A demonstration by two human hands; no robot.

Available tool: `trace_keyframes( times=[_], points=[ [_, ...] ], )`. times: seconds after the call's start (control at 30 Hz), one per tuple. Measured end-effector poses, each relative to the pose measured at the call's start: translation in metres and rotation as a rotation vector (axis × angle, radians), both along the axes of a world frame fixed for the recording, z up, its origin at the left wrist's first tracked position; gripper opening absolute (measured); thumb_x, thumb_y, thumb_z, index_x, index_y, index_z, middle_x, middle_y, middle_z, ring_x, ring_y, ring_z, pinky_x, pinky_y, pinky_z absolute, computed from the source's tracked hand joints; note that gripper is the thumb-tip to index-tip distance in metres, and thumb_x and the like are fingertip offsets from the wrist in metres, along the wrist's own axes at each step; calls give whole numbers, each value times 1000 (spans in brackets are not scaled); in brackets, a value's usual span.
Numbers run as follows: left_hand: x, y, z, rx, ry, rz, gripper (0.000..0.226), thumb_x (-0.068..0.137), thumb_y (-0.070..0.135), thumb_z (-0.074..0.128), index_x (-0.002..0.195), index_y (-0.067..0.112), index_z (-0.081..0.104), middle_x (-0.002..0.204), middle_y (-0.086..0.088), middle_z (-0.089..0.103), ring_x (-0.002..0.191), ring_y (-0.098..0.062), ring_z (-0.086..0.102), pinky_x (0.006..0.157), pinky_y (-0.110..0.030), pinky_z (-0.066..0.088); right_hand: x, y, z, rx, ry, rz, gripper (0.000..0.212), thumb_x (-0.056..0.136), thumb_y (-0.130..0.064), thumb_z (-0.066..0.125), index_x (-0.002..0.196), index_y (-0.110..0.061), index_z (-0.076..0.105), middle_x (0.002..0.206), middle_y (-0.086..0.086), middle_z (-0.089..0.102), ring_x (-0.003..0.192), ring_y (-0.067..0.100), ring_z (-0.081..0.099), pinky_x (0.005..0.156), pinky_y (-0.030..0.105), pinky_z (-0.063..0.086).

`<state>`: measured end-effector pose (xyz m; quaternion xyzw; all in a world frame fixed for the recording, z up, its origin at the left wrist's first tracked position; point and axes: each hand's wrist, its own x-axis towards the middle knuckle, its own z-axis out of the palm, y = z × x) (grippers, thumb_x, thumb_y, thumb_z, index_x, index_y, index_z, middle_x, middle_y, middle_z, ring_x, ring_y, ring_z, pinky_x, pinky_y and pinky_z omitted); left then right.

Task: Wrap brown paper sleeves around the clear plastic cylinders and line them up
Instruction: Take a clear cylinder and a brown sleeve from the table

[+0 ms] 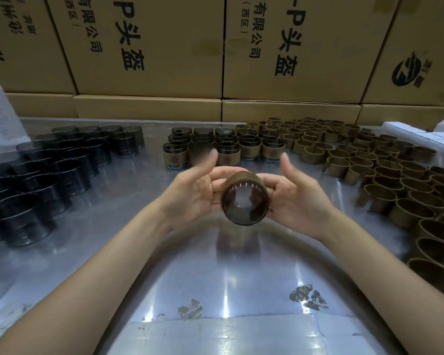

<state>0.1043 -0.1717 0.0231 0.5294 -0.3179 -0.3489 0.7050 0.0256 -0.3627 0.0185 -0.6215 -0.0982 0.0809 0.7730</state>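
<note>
Head view: risk first. The brown paper sleeve (242,178) sits around the far part of the clear plastic cylinder (245,202), and the cylinder is held off the metal table (215,290) on its side, one round end facing the camera. Judgement: with both thumbs raised and nothing pressing from above, the sleeve could spring open or slide off the far end. The smooth plastic could also roll out of the cupped fingers if either side loosens.

Left to right. Left hand (192,193): fingers curl under and behind the cylinder's left side, thumb lifted clear and blurred. Cylinder: between the two sets of fingers, touching both, resting on them rather than pinched from above. Right hand (296,196): fingers curl under the right side and grasp it, thumb raised and apart from the sleeve.

Whether the sleeve's ends are joined cannot be told; the seam is hidden.

Beyond the fingertips stands the block of sleeved cylinders (223,149). Bare cylinders (49,170) lie well left of the left hand, loose sleeves (369,162) well right of the right.
</note>
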Motion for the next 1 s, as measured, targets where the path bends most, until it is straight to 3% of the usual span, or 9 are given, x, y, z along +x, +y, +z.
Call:
trace_keyframes(
  times=[0.07,0.17,0.27,0.37,0.5,0.67,0.8,0.9,1.0],
  points=[
    [0,-5,0,77,-146,190,64,81,70,38,85,15,70,88,-3,71,85,-15,65,85,-32,44,3,9,0,-165,-58,-176,53,77,-70,46,74,-23,71,81,0,65,80,10,61,76,28,43],
    [-5,-13,-3,90,-360,344,63,89,64,30,71,13,61,73,4,63,77,-10,58,85,-24,40,8,16,-4,-331,-179,-349,52,87,-65,43,58,-26,64,69,-10,59,73,4,57,78,24,41],
    [-2,-15,-13,110,-583,440,60,90,59,30,72,9,57,75,2,57,81,-16,54,88,-25,39,10,14,-10,-455,-280,-420,49,91,-57,44,66,-19,61,71,-10,56,78,6,53,86,32,41],
    [-1,-13,-24,190,-875,469,62,90,60,25,77,6,52,77,-4,52,83,-16,48,84,-33,36,10,13,-15,-680,-433,-502,51,92,-47,38,73,-4,58,73,1,55,81,6,49,81,28,35],
    [1,-14,-28,292,-1095,471,41,92,59,28,73,28,46,74,13,48,87,-7,45,82,-28,37,10,11,-18,-849,-509,-541,44,97,-39,36,78,-8,61,79,4,60,92,8,47,85,29,36],
    [-10,-24,-29,146,-919,565,42,97,47,31,67,20,45,67,19,50,72,0,45,71,-19,36,10,23,-19,-728,-567,-693,43,95,-39,37,62,-15,49,58,-12,49,68,5,44,65,26,36],
    [-24,-33,-26,26,-637,564,50,94,51,33,61,16,48,61,3,46,62,-16,45,63,-37,36,7,40,-17,-466,-555,-722,48,95,-37,39,55,-12,45,51,-8,43,52,10,40,51,29,32],
    [-33,-34,-22,-74,-524,534,51,98,45,33,53,24,44,52,6,41,51,-11,39,54,-26,33,5,48,-16,-281,-513,-650,56,98,-39,40,52,-8,43,47,-6,41,45,8,39,46,22,32],
    [-36,-37,-19,-116,-443,517,49,98,39,33,56,15,41,51,8,39,47,-5,38,49,-17,33,3,51,-12,-150,-452,-605,48,90,-39,41,51,-11,42,44,-8,41,43,6,40,45,18,34]
  ],
)
